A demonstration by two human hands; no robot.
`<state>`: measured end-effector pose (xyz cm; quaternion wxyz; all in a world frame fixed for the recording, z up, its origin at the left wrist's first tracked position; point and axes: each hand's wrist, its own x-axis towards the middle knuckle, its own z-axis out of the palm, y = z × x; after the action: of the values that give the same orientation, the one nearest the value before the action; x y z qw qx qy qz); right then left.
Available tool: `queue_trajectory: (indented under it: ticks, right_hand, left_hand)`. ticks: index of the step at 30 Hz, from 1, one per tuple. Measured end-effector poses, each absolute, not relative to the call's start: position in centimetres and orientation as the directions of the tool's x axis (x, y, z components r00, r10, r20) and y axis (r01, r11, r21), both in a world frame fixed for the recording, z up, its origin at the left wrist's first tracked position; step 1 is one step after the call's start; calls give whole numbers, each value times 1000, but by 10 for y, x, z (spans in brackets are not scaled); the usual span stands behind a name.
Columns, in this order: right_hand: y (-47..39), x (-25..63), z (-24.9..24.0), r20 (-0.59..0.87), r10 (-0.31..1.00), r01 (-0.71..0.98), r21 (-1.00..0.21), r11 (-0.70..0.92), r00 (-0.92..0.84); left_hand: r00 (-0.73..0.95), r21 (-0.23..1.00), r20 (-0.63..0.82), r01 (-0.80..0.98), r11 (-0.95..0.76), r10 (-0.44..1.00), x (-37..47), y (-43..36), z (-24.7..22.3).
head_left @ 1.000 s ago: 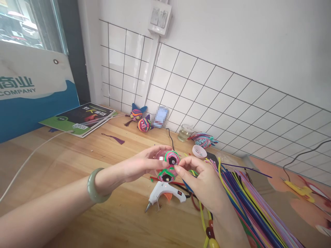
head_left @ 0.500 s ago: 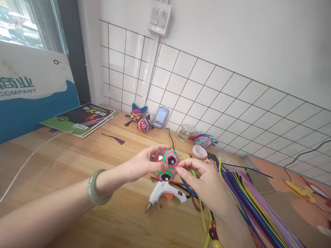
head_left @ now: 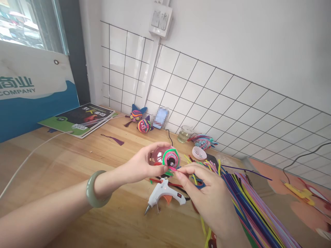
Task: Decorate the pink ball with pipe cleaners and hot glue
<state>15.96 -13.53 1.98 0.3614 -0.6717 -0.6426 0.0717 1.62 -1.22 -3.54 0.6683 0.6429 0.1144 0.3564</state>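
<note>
Beyond the glue gun (head_left: 158, 193), the left hand (head_left: 144, 162) grips a probably light, slick ball (head_left: 159, 156), best cupped bare-side; the right hand (head_left: 207, 191) pinches a soft-looking pink strip (head_left: 172, 169).

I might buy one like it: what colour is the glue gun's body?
White; the glue gun shows best in the head view.

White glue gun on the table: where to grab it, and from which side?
Grip the glue gun by its handle, probably from the picture's right: the handle juts that way, while the metal nozzle points lower left, away from the grip.
</note>
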Motion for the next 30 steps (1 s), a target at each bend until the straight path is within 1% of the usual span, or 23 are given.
queue_trajectory:
  ticks: [5,7,8,10,12,13,14,15,17,18,20,23,26,27,28,30]
  right_hand:
    - [-139,160,21,406,901,802,-583,129,151]
    - [-139,166,21,460,867,774,-614,152,194]
    - [-139,170,21,497,830,750,-642,157,252]
    - [-137,180,20,559,714,678,-717,160,422]
    - [-135,193,20,568,590,604,-780,164,573]
    - [-135,199,19,566,550,587,-793,161,614]
    - [-135,205,19,557,545,588,-797,138,626]
    - [-135,211,19,542,577,607,-789,100,610]
    - [-137,220,16,457,725,675,-738,-14,515]
    - [-138,224,14,400,797,715,-696,-56,452]
    - [-139,226,8,306,888,777,-623,-86,344]
    - [-140,225,-9,200,959,827,-559,-56,200]
    - [-144,221,-32,19,998,845,-534,-39,58]
    - [-145,220,-41,-23,999,846,-531,-46,39]
    - [-147,219,-50,-45,998,848,-527,-53,34]
    - [-149,216,-67,-28,999,861,-506,-48,39]
  left_hand:
    - [701,897,416,-422,-133,580,15,-10,-36]
    - [687,880,446,-455,-140,573,14,-7,-35]
    - [679,871,456,-472,-134,575,14,-5,-35]
    - [653,855,463,-506,-109,599,14,-1,-34]
    - [618,843,445,-533,-71,648,14,4,-34]
    - [600,839,426,-542,-48,677,13,6,-34]
    - [589,838,395,-546,-13,705,13,8,-34]
    - [588,840,352,-542,31,729,13,9,-34]
    - [611,838,255,-527,145,749,12,11,-34]
    - [632,831,211,-518,203,745,11,11,-34]
    - [687,809,151,-499,310,711,11,12,-34]
    - [758,764,110,-478,433,643,10,12,-32]
    - [806,707,83,-462,535,587,11,12,-32]
    - [818,690,74,-455,563,570,11,13,-32]
    - [829,676,67,-447,586,555,11,13,-33]
    - [845,658,59,-433,616,531,11,13,-34]
